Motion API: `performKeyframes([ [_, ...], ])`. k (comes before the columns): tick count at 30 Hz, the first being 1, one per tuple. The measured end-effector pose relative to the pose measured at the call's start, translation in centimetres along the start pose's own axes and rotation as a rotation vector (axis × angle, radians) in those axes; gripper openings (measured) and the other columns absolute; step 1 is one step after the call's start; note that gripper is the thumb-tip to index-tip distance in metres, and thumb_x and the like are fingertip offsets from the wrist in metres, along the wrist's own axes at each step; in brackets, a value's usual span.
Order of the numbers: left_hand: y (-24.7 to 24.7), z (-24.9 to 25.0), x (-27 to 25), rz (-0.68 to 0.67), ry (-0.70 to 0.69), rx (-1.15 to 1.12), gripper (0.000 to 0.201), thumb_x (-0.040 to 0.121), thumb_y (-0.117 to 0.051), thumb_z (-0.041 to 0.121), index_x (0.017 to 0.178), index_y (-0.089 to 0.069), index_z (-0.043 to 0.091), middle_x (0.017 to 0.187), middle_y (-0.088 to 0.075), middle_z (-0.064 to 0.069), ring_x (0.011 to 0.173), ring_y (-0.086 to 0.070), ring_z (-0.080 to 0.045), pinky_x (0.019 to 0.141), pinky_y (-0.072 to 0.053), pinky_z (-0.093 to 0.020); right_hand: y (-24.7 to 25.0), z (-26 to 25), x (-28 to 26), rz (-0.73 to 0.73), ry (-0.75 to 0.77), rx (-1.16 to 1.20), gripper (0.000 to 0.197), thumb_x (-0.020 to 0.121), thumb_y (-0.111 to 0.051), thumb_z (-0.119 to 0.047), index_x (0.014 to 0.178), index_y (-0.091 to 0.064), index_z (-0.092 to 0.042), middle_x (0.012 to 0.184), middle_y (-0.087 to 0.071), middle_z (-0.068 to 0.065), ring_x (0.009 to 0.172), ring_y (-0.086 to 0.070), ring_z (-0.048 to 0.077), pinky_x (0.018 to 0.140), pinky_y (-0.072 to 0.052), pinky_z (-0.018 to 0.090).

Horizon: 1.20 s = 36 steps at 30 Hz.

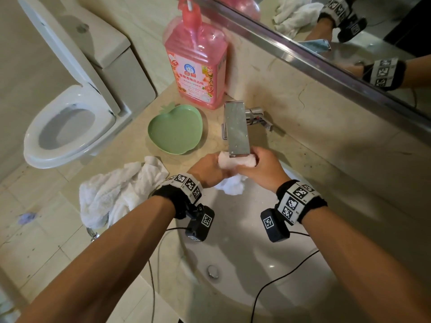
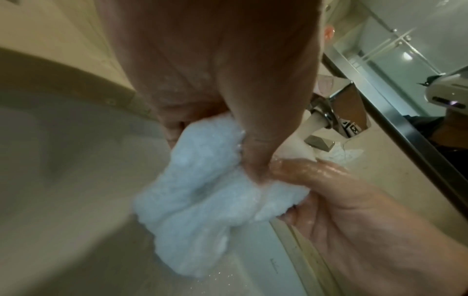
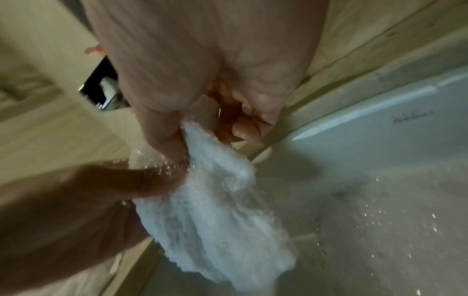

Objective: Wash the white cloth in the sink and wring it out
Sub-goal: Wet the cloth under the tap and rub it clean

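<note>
The white cloth (image 1: 235, 162) is bunched under the flat chrome tap spout (image 1: 236, 128), over the far rim of the sink (image 1: 303, 264). My left hand (image 1: 207, 167) grips its left end and my right hand (image 1: 261, 167) grips its right end. A wet tail of the cloth (image 1: 232, 186) hangs below the hands into the basin. In the left wrist view the cloth (image 2: 202, 190) is squeezed between my left hand (image 2: 222, 112) and my right hand (image 2: 336, 200). The right wrist view shows the cloth (image 3: 215, 210) dripping, with water drops in the air.
A second white towel (image 1: 116, 192) lies crumpled on the counter left of the sink. Behind it sit a green apple-shaped dish (image 1: 175, 130) and a pink detergent bottle (image 1: 196, 61). A toilet (image 1: 67, 127) stands at the left. A mirror (image 1: 349, 31) runs along the back wall.
</note>
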<state>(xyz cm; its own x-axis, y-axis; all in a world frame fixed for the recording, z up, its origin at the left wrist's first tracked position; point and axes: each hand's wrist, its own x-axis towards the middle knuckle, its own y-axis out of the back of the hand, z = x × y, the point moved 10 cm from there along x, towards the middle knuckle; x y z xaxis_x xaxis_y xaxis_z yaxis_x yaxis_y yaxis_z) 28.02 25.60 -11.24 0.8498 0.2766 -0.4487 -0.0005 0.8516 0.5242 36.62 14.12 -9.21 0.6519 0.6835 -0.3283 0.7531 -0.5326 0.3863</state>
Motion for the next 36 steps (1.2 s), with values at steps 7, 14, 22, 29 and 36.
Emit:
performKeyframes([
  [7, -0.3, 0.7, 0.3, 0.001, -0.066, -0.307, 0.028, 0.097, -0.06, 0.029, 0.125, -0.062, 0.023, 0.113, -0.068, 0.008, 0.104, -0.064, -0.01, 0.088, -0.049, -0.026, -1.0, 3.3, -0.7, -0.212, -0.161, 0.158, 0.037, 0.086, -0.079, -0.021, 0.121, -0.068, -0.019, 0.112, -0.075, -0.001, 0.11, -0.07, 0.016, 0.097, -0.054, 0.037],
  [14, -0.2, 0.2, 0.1, -0.146, -0.125, -0.072, 0.054, 0.097, -0.058, 0.038, 0.143, -0.043, 0.016, 0.135, -0.059, -0.002, 0.125, -0.055, -0.02, 0.106, -0.043, -0.042, -1.0, 3.3, -0.6, -0.162, -0.131, 0.021, 0.027, 0.096, -0.06, -0.011, 0.121, -0.053, -0.005, 0.111, -0.064, 0.01, 0.109, -0.063, 0.026, 0.09, -0.052, 0.04],
  [22, 2.6, -2.4, -1.2, 0.009, -0.067, -0.157, 0.03, 0.096, -0.05, 0.004, 0.116, -0.041, 0.024, 0.102, -0.054, 0.004, 0.09, -0.061, -0.021, 0.07, -0.059, -0.043, -0.6, 2.2, -0.6, -0.15, -0.055, -0.061, 0.056, 0.093, -0.042, 0.0, 0.145, -0.043, -0.022, 0.133, -0.058, 0.0, 0.121, -0.055, 0.019, 0.105, -0.044, 0.038],
  [29, 2.8, -3.1, -2.7, -0.066, 0.045, -0.521, 0.039, 0.087, -0.041, -0.021, 0.103, -0.057, 0.011, 0.097, -0.064, -0.003, 0.089, -0.068, -0.02, 0.071, -0.061, -0.046, -0.3, 3.3, 0.2, -0.06, -0.171, 0.113, 0.031, 0.094, -0.058, -0.002, 0.114, -0.073, -0.02, 0.113, -0.071, 0.0, 0.103, -0.068, 0.025, 0.081, -0.06, 0.042],
  [36, 2.8, -2.3, -3.2, -0.151, 0.04, -0.444, 0.025, 0.093, -0.047, 0.002, 0.09, -0.07, 0.012, 0.1, -0.063, -0.009, 0.087, -0.063, -0.016, 0.078, -0.057, -0.03, -1.7, 3.6, 0.3, -0.088, -0.318, 0.353, 0.03, 0.094, -0.047, -0.01, 0.103, -0.073, -0.022, 0.101, -0.075, 0.007, 0.093, -0.072, 0.025, 0.07, -0.063, 0.044],
])
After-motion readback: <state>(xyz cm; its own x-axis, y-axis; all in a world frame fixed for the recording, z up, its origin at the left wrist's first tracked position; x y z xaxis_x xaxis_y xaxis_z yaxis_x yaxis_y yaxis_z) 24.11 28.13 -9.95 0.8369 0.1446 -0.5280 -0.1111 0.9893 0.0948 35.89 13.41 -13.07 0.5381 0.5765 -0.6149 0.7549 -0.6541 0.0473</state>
